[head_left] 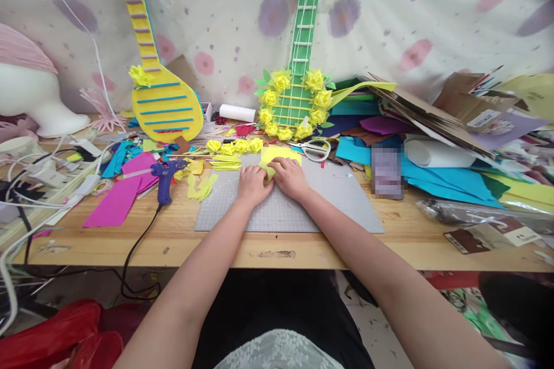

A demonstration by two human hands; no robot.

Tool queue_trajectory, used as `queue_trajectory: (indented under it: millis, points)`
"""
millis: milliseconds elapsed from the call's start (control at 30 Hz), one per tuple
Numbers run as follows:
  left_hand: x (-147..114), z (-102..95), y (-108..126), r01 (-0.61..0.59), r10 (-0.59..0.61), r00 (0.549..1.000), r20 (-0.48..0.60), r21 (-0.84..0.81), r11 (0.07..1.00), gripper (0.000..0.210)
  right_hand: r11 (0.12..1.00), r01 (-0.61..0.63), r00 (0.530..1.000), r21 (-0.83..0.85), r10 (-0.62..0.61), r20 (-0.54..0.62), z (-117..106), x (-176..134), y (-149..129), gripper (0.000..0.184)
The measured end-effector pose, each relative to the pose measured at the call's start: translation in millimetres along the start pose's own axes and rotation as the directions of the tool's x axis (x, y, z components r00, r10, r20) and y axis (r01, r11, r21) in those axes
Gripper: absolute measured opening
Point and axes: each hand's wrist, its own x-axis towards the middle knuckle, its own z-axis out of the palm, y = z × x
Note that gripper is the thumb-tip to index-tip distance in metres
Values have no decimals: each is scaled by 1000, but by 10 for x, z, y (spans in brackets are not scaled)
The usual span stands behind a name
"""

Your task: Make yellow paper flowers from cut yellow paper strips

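A yellow sheet (281,154), paper or thin foam, lies over the grey cutting mat (346,202). Its near edge looks curled or folded under my fingers. My left hand (253,184) is closed on the sheet's near left part, fingers bent. My right hand (292,177) grips the same near edge from the right, thumb close to my left hand. Both hands partly hide the sheet's lower part. White-handled scissors (315,150) lie just beyond the sheet to the right. Left of it are yellow strips (225,162) and a row of yellow paper flowers (236,146).
A blue hot glue gun (164,179) stands at left, its cord hanging over the table edge. Magenta sheets (115,202) lie beside it. Behind lean a yellow lute-shaped craft (167,104) and a green one with flowers (298,92). Coloured sheets (445,179) pile up at right.
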Motion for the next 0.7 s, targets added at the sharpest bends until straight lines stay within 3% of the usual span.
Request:
queue_trajectory:
  millis: [133, 233, 533, 700]
  points:
    - [-54, -68, -95, 51, -50, 999, 14, -165, 985, 7, 982, -51, 995, 181, 36, 88, 10, -69, -77, 17]
    - [-87, -93, -205, 135, -143, 989, -19, -232, 963, 9, 953, -67, 996, 294, 44, 84, 46, -73, -44, 16]
    - [-108, -75, -236, 137, -140, 990, -4, -176, 975, 8, 903, -31, 999, 428, 19, 33, 53, -104, 29, 8]
    - [-101, -56, -228, 161, -159, 987, 22, -159, 974, 8, 893, -143, 989, 427, 117, 87, 83, -68, 24, 7]
